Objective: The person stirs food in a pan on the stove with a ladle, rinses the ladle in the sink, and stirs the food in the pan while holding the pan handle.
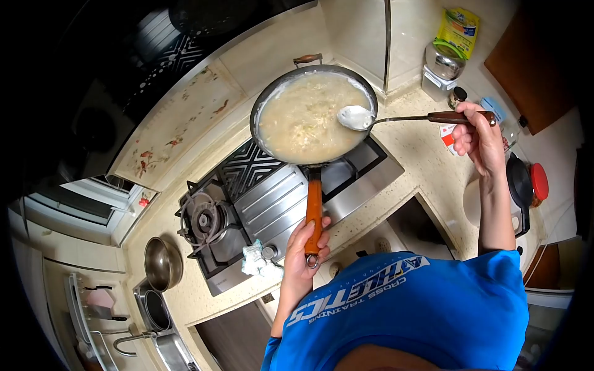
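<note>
A wide wok [255,127] full of pale, cloudy soup [303,117] sits over the right side of the gas stove [272,195]. Its orange-brown handle points toward me, and my left hand [304,244] is wrapped round the lower end. My right hand [479,139] grips the dark wooden handle of a ladle [356,117]. The ladle's bowl is at the right part of the wok, with whitish liquid in it; whether it touches the soup surface I cannot tell. Light bits float in the middle of the soup.
A bare burner [207,219] is at the stove's left, with a crumpled cloth [260,261] at the front edge. Further left are a metal bowl [163,264] and a sink [176,352]. On the right stand jars [458,96], a black pan [518,185] and a red lid [539,181].
</note>
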{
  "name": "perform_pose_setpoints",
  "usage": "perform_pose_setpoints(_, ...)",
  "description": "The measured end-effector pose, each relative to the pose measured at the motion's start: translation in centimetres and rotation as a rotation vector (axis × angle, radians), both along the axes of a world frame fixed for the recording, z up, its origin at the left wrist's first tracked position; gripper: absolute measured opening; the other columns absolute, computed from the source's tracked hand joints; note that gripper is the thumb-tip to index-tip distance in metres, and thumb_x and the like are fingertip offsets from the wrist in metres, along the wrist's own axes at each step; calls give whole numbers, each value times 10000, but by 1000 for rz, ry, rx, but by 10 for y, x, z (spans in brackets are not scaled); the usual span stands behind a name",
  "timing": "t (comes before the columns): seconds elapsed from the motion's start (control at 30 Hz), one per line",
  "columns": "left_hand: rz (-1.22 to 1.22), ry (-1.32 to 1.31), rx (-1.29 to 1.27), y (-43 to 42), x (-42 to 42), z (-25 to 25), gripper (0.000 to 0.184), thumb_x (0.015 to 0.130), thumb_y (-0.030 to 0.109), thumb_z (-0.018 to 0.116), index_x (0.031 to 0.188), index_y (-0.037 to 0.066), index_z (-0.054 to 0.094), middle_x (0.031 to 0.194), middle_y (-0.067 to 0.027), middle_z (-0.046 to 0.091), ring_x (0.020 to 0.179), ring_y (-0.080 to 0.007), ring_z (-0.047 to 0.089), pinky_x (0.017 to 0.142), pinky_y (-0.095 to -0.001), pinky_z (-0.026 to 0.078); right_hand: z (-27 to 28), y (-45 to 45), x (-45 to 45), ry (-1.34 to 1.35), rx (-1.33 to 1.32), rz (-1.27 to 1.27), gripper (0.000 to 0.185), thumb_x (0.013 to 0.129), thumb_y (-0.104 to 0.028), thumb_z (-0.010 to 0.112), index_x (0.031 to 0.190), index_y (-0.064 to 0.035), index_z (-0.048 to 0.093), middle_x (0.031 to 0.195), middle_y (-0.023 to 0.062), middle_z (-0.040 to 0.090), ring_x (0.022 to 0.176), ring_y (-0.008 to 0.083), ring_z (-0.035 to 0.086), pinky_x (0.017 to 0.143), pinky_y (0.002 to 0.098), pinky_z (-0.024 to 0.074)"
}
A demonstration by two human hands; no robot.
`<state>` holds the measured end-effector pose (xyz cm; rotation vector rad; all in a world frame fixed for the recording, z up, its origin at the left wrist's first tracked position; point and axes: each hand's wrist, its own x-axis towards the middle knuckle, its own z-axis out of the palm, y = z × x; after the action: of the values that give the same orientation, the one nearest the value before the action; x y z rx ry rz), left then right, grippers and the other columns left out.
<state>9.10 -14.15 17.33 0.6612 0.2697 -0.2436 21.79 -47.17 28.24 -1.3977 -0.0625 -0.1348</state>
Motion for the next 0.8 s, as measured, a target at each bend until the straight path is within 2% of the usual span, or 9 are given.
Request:
perform_pose_setpoints(0.37,-7,-4,23,0,1,1,341,912,161,494,1207,2,430,1025,-91,557,636,-76,428,408,-165,358,-26,18,-11,10,69,-5,232,915,-170,453,1041,15,514,673,134,621,488,173,613,419,233,504)
perform_pose_setpoints(0.8,-13,-6,32,0,1,2,338,915,163,488,1201,-7,424,1029,-90,554,620,-74,417,402,-170,361,-33,34,-6,6,89,-111,211,910,-175,473,1021,-5,526,655,126,615,474,170,603,405,237,503)
